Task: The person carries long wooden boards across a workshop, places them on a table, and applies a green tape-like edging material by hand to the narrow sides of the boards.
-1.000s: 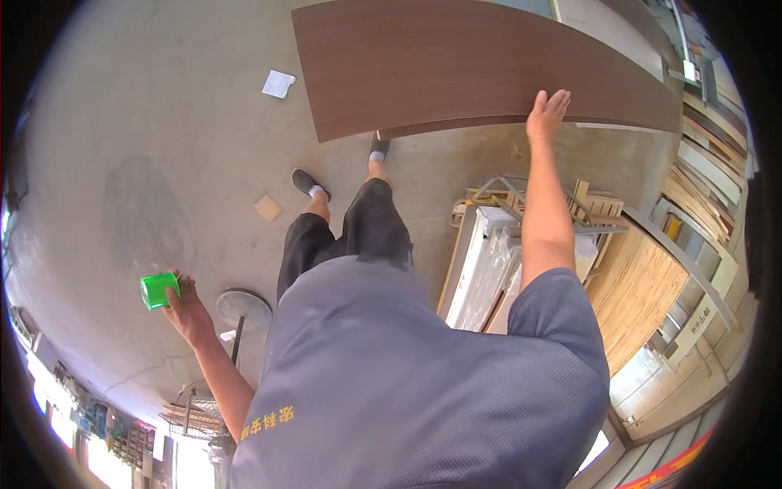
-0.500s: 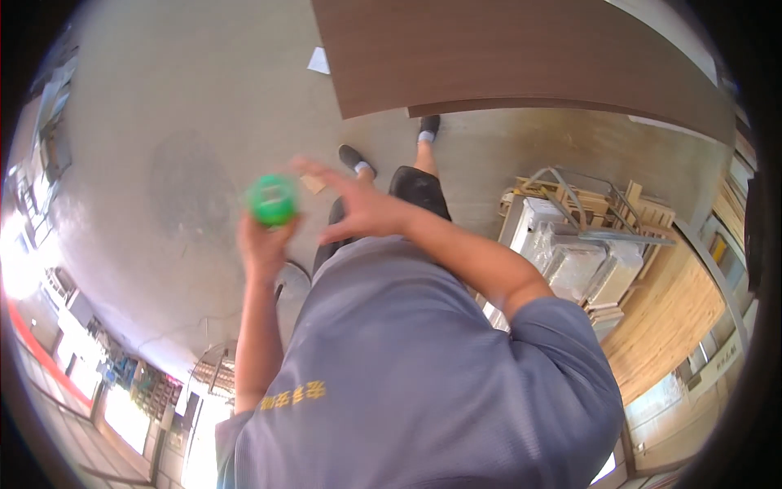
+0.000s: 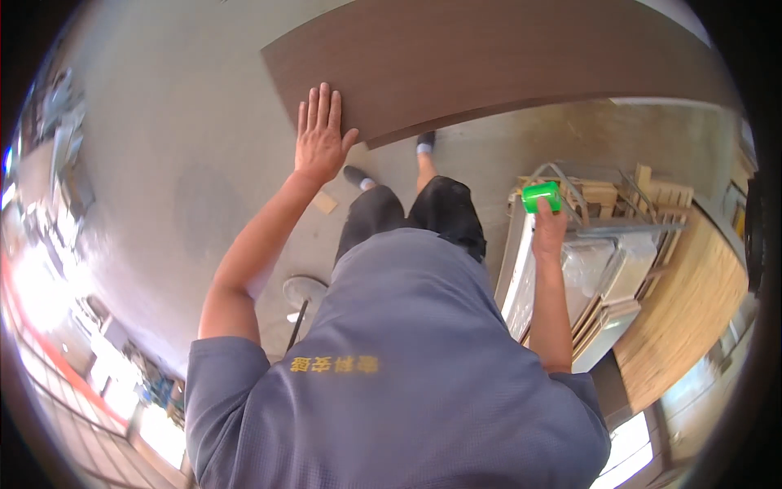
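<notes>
A large dark brown panel (image 3: 489, 61) reaches across the far side at about waist height. Flat on its near left corner lies my left hand (image 3: 320, 147), fingers stretched out and holding nothing. Off to the right, my right hand (image 3: 551, 231) grips a small bright green cylinder (image 3: 541, 197), held on its side in the air. I cannot make out exactly what kind of thing the cylinder is. It is well apart from the panel.
Wrapped boards (image 3: 588, 269) and wooden pieces stand on a metal-framed rack (image 3: 623, 231) at my right. A light wood sheet (image 3: 688, 306) leans beyond them. A round grey base with a pole (image 3: 305, 289) stands at my left, and a tan scrap (image 3: 324, 202) lies on the floor.
The green cylinder has passed from my left hand to my right, which has swung out to the right. My left hand has moved forward onto the panel. The view has shifted.
</notes>
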Action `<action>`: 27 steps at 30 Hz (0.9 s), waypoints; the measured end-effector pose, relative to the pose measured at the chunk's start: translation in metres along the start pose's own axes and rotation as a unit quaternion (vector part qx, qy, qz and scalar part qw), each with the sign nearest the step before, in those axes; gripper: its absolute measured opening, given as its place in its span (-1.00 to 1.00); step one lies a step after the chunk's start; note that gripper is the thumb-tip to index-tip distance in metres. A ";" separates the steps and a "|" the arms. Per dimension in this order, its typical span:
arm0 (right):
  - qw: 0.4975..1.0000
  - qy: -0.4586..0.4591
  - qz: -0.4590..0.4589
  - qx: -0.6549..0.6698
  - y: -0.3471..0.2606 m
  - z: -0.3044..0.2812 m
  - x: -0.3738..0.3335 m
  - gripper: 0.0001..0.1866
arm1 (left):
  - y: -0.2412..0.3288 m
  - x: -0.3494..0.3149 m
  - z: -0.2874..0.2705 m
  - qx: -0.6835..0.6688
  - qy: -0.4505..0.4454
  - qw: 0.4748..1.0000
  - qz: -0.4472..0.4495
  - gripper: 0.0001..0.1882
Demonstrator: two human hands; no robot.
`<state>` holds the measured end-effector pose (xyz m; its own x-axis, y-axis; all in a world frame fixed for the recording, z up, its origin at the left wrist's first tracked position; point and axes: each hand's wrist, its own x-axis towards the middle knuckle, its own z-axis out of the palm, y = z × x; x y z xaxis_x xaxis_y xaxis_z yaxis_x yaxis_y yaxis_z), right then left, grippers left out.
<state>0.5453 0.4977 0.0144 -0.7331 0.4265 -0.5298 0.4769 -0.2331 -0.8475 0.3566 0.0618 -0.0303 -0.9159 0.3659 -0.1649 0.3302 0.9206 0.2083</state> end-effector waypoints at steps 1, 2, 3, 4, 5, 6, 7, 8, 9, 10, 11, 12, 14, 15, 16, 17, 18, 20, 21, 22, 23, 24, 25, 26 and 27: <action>0.999 0.016 0.007 0.039 0.007 -0.011 0.000 -0.40 | 0.030 0.025 -0.012 -0.006 0.002 1.000 0.018 -0.22; 0.998 0.026 0.017 0.047 0.008 -0.013 -0.001 -0.35 | 0.072 0.058 -0.037 -0.028 -0.086 0.994 0.058 -0.22; 0.998 0.025 -0.005 0.065 0.004 -0.009 -0.002 -0.36 | 0.111 0.083 -0.049 -0.047 -0.173 0.979 0.096 -0.22; 0.996 0.021 -0.028 0.085 -0.002 -0.003 -0.003 -0.36 | 0.143 0.102 -0.023 -0.002 -0.080 0.981 0.174 -0.19; 0.995 0.023 -0.037 0.093 -0.006 0.005 -0.003 -0.36 | 0.171 0.119 0.010 0.047 0.015 0.967 0.248 -0.17; 0.992 0.052 -0.070 0.088 -0.009 0.016 0.000 -0.36 | 0.204 0.138 0.029 0.034 0.026 0.957 0.286 -0.17; 0.987 0.081 -0.106 0.086 -0.013 0.032 0.014 -0.36 | 0.224 0.160 0.039 0.026 0.040 0.945 0.324 -0.18; 0.984 0.083 -0.124 0.101 -0.023 0.049 0.031 -0.36 | 0.227 0.174 0.041 0.039 0.054 0.940 0.335 -0.18; 0.986 0.069 -0.127 0.084 -0.036 0.064 0.045 -0.36 | 0.227 0.178 0.037 0.022 0.027 0.931 0.365 -0.17; 0.988 0.061 -0.130 0.065 -0.052 0.078 0.051 -0.35 | 0.229 0.178 0.028 0.001 -0.004 0.918 0.397 -0.17; 0.977 0.087 -0.159 0.111 -0.068 0.105 0.068 -0.41 | 0.215 0.180 0.017 0.012 0.004 0.913 0.407 -0.17; 0.973 0.097 -0.169 0.122 -0.077 0.120 0.083 -0.41 | 0.189 0.176 0.001 -0.037 -0.026 0.931 0.362 -0.18; 0.977 0.107 -0.182 -0.023 -0.092 0.145 0.097 -0.46 | 0.120 0.168 -0.029 -0.051 -0.037 0.968 0.244 -0.20; 0.979 0.131 -0.159 0.005 -0.092 0.162 0.100 -0.46 | 0.075 0.177 -0.038 -0.018 -0.006 0.984 0.176 -0.21; 0.974 0.140 -0.177 0.016 -0.086 0.175 0.105 -0.46 | 0.026 0.184 -0.048 -0.020 -0.014 0.999 0.022 -0.26; 0.976 0.109 -0.179 0.057 -0.076 0.194 0.107 -0.45 | -0.071 0.196 -0.015 0.115 0.004 0.992 -0.057 -0.30; 0.976 0.085 -0.175 0.093 -0.058 0.204 0.106 -0.44 | -0.137 0.199 -0.013 0.110 -0.030 0.986 -0.121 -0.33; 0.958 0.138 -0.252 0.005 -0.018 0.219 0.102 -0.52 | -0.208 0.194 -0.030 0.062 0.041 0.987 -0.140 -0.29; 0.953 0.148 -0.264 0.009 -0.020 0.235 0.098 -0.52 | -0.225 0.197 -0.055 -0.034 0.146 0.980 -0.134 -0.28; 0.970 0.129 -0.190 0.077 -0.027 0.253 0.086 -0.59 | -0.235 0.208 -0.080 -0.038 0.153 0.980 -0.125 -0.28; 0.977 0.118 -0.106 0.145 -0.025 0.272 0.064 -0.65 | -0.242 0.213 -0.102 -0.024 0.139 0.989 -0.055 -0.23; 0.972 0.141 -0.111 0.149 -0.014 0.288 0.053 -0.65 | -0.250 0.234 -0.111 -0.014 0.125 0.992 0.024 -0.19; 0.968 0.153 -0.072 0.186 -0.007 0.298 0.041 -0.68 | -0.270 0.262 -0.114 -0.010 0.171 0.984 0.043 -0.19; 0.960 0.166 -0.034 0.225 0.001 0.311 0.027 -0.70 | -0.291 0.291 -0.118 -0.018 0.167 0.984 0.057 -0.19; 0.954 0.198 -0.004 0.224 0.003 0.330 0.009 -0.60 | -0.305 0.322 -0.123 -0.004 0.174 0.985 0.011 -0.18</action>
<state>0.3802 0.2128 -0.0043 -0.4518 0.7060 -0.5454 0.1516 -0.5417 -0.8268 -0.0675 -0.1179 -0.0284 -0.9319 0.3149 0.1799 0.3498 0.9114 0.2167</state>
